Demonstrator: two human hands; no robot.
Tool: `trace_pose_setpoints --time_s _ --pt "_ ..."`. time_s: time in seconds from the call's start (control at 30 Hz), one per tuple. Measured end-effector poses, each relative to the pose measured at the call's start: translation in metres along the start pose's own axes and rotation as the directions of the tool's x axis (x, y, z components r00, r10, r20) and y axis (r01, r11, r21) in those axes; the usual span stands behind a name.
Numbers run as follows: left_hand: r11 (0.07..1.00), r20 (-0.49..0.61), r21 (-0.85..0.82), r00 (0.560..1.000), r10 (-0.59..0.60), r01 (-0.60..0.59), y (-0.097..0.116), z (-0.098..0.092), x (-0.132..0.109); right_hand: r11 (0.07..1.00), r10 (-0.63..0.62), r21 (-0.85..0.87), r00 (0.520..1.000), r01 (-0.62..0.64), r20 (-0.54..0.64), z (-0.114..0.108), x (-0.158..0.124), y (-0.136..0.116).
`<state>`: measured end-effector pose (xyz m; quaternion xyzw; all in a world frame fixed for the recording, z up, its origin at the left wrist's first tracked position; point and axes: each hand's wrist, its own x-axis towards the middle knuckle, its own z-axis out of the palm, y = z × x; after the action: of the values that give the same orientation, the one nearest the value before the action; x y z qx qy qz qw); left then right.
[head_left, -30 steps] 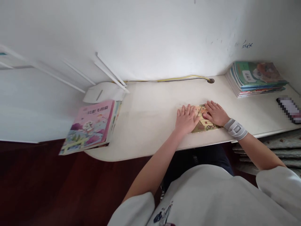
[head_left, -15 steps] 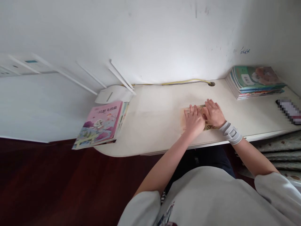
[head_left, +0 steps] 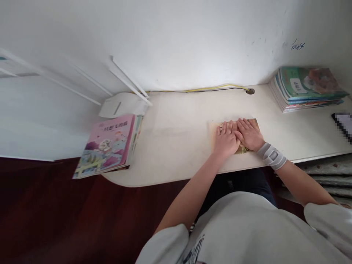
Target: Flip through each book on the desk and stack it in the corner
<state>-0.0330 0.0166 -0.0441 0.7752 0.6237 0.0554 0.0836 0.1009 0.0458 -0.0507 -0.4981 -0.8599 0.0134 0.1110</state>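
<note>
We have both palms flat, fingers spread and gripping nothing, on a thin brown-and-tan picture book (head_left: 251,124) lying near the front edge of the cream desk (head_left: 178,135): our left hand (head_left: 226,139) covers its left half, our right hand (head_left: 249,134), with a grey wrist strap (head_left: 271,156), its right half. If we push unevenly, the slim book could skid toward the edge. The pink-covered stack of children's books (head_left: 106,146) at the far left already overhangs the desk and could tip off if jolted. No containers show; a green-topped book pile (head_left: 305,88) sits at the back right, well apart.
</note>
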Motion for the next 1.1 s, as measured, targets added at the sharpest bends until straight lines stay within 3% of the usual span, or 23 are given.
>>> trace_pose_setpoints --time_s 0.17,0.4,0.6,0.7,0.8,0.9,0.97,1.03,1.1 --pt "1.000 -0.036 -0.023 0.999 0.008 -0.008 -0.014 0.001 0.001 0.994 0.067 -0.091 0.997 -0.065 0.027 -0.004 -0.007 0.018" --pt "0.981 -0.026 -0.033 0.981 -0.192 0.191 -0.054 -0.004 0.003 0.988 0.112 -0.105 0.993 -0.109 0.024 -0.005 -0.009 0.024" --pt "0.932 -0.106 -0.019 0.927 -0.361 0.361 -0.058 -0.002 -0.002 0.974 0.193 -0.124 0.981 -0.189 0.016 -0.002 -0.006 0.034" --pt "0.924 -0.174 -0.048 0.907 -0.382 0.380 -0.060 0.002 -0.004 0.968 0.188 -0.170 0.982 -0.187 -0.012 -0.002 -0.003 0.032" --pt "0.911 -0.248 -0.234 0.886 -0.393 0.339 -0.068 0.004 -0.003 0.962 0.159 -0.220 0.987 -0.160 -0.024 -0.003 0.002 0.025" --pt "0.785 -0.284 -0.562 0.831 -0.478 0.260 -0.077 0.002 0.001 0.972 0.061 -0.230 0.998 -0.056 0.011 -0.002 0.010 0.017" --pt "0.701 -0.282 -0.681 0.809 -0.516 0.211 -0.081 -0.001 0.003 0.975 -0.029 -0.219 0.999 0.031 0.014 0.000 0.016 0.011" --pt "0.671 -0.275 -0.716 0.806 -0.524 0.192 -0.082 -0.004 0.004 0.974 -0.103 -0.204 0.994 0.096 -0.027 0.002 0.021 0.006" --pt "0.575 -0.236 -0.807 0.820 -0.522 0.134 -0.080 -0.006 0.003 0.975 -0.147 -0.183 0.985 0.129 -0.089 0.001 0.025 0.002"
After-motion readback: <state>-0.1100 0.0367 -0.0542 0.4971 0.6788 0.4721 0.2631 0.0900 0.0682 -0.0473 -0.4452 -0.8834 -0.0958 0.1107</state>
